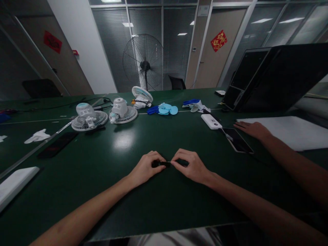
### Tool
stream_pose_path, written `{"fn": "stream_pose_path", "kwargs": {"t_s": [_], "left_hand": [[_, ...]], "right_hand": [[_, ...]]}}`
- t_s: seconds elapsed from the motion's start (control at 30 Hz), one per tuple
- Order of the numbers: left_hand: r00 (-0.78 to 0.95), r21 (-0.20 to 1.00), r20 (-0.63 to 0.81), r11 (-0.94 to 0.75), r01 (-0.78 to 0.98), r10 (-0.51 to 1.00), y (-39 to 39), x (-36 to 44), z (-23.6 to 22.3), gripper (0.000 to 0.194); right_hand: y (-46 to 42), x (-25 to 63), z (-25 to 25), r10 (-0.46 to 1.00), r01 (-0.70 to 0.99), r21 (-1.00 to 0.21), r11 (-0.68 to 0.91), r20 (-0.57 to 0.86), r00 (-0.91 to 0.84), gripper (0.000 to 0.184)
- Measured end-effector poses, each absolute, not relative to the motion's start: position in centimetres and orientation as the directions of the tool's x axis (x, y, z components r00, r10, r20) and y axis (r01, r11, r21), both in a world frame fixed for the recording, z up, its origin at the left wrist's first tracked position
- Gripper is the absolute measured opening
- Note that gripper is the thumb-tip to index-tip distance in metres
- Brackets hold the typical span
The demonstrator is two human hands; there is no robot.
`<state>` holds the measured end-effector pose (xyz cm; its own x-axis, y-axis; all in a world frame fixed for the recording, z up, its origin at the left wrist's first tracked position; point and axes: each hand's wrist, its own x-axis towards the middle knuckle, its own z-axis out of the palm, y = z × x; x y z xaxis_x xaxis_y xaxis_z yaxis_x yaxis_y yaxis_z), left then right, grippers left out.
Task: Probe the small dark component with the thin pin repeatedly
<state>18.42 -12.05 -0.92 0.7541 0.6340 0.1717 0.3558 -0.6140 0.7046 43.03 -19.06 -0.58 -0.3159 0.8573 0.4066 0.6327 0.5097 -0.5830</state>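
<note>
Just above the green table (138, 208), my left hand (146, 167) is closed on a small dark object (166, 164), whose kind I cannot make out. Thumb and forefinger grip it, and its right end sticks out past the fingertips. My right hand (192, 166) meets it from the right, fingers pinched at a thin pale tip on that end. Whether the tip is part of the dark object is too small to tell.
Small white fans (124, 114) stand farther back, near light-blue discs (167, 109) and blue-and-white gloves (196, 105). At right are a white power bank (211, 121), a phone (238, 140), another person's hand (252, 130) on white sheets (289, 130) and a large black monitor (279, 78).
</note>
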Motion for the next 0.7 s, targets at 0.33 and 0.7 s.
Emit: {"fn": "stream_pose_path", "kwargs": {"t_s": [0.33, 0.7], "left_hand": [[0.795, 0.626, 0.182, -0.692, 0.361, 0.579, -11.7, 15.5, -0.8, 0.027], [0.216, 0.457, 0.200, -0.286, 0.842, 0.956, -0.8, -4.5, -0.6, 0.066]], "right_hand": [[-18.9, 44.4, -0.8, 0.874, 0.630, -0.609, 0.481, 0.388, -0.292, 0.008], [-19.1, 44.7, -1.0, 0.885, 0.606, -0.646, 0.464, 0.353, -0.302, 0.012]]}}
